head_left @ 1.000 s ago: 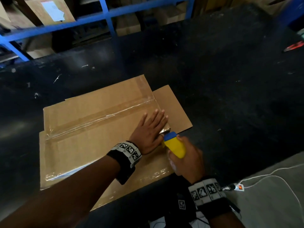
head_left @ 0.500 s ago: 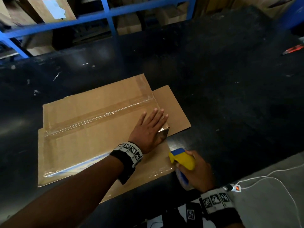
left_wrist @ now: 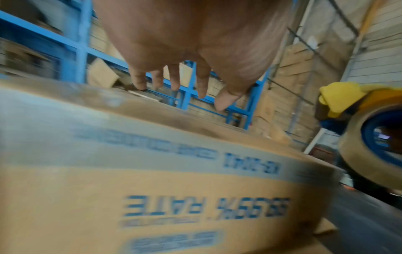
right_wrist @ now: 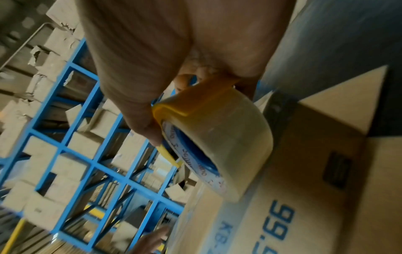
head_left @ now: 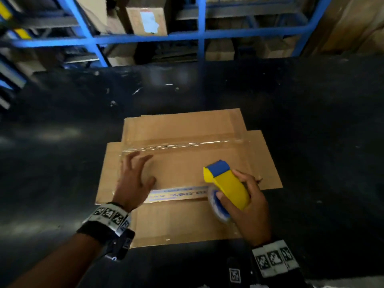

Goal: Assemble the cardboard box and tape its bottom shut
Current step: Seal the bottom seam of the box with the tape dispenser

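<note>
Left hand (head_left: 134, 179) spread over one cardboard box (head_left: 187, 169); right hand (head_left: 248, 206) gripping one tape dispenser (head_left: 226, 186).

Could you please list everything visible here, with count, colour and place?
cardboard box: one, brown with blue print, on the table, clear tape strips across it
tape dispenser: one, yellow and blue, with a clear tape roll, over the box's right part
table: one, black, under the box
shelving: blue frame behind the table, holding brown cartons
wristbands: two, black with printed markers, one per wrist
left hand: one, fingers spread over the box's left part
right hand: one, gripping the dispenser
</note>
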`<control>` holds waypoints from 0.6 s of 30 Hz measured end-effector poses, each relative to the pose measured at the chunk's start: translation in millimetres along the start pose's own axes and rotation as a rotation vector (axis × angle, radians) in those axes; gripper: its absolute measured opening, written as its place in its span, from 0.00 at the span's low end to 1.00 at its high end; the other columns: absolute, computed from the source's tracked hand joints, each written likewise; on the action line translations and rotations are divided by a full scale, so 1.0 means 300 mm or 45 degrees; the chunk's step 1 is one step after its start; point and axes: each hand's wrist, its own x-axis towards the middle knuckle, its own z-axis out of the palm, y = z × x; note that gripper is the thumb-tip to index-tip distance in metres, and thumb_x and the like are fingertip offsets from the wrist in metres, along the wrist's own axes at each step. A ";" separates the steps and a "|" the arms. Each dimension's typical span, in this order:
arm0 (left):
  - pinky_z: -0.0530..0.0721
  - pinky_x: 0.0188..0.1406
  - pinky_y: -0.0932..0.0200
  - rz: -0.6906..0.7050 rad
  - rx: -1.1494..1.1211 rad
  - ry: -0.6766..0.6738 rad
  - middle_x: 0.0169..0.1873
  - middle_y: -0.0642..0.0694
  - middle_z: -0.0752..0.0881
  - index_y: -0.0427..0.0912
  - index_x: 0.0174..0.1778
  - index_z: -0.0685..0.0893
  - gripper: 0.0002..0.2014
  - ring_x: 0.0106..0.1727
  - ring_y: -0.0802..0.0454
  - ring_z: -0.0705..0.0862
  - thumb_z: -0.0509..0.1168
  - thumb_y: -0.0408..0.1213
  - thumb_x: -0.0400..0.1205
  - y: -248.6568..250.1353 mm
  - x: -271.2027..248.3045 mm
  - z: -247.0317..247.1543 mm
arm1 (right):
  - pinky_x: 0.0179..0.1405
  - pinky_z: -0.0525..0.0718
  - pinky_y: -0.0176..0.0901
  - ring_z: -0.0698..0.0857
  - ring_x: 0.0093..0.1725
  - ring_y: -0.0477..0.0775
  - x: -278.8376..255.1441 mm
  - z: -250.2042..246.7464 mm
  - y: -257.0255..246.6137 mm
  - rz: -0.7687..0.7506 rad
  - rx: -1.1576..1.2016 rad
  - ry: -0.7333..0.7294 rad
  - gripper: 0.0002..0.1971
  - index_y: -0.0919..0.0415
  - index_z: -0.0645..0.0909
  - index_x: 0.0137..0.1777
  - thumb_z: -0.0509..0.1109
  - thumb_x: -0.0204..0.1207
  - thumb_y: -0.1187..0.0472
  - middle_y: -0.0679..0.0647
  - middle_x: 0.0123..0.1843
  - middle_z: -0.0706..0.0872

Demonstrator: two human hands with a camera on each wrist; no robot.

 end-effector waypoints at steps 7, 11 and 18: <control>0.90 0.56 0.39 -0.420 -0.078 -0.053 0.57 0.43 0.84 0.60 0.73 0.78 0.33 0.47 0.42 0.89 0.67 0.56 0.69 -0.212 -0.063 -0.125 | 0.53 0.79 0.22 0.83 0.61 0.33 0.101 0.249 -0.124 -0.257 0.049 -0.093 0.32 0.53 0.78 0.73 0.84 0.69 0.55 0.36 0.65 0.83; 0.91 0.51 0.47 -0.377 -0.204 -0.026 0.51 0.50 0.86 0.59 0.70 0.82 0.32 0.40 0.54 0.89 0.72 0.51 0.66 -0.184 -0.071 -0.113 | 0.54 0.85 0.32 0.84 0.64 0.39 0.112 0.318 -0.162 -0.318 0.053 -0.076 0.34 0.53 0.78 0.74 0.81 0.69 0.47 0.37 0.68 0.83; 0.92 0.44 0.52 -0.193 -0.442 -0.272 0.47 0.57 0.88 0.63 0.68 0.74 0.34 0.34 0.62 0.91 0.84 0.47 0.70 -0.089 -0.095 -0.040 | 0.56 0.83 0.29 0.84 0.64 0.35 0.061 0.361 -0.196 -0.370 0.027 -0.023 0.35 0.55 0.78 0.74 0.80 0.68 0.45 0.39 0.69 0.83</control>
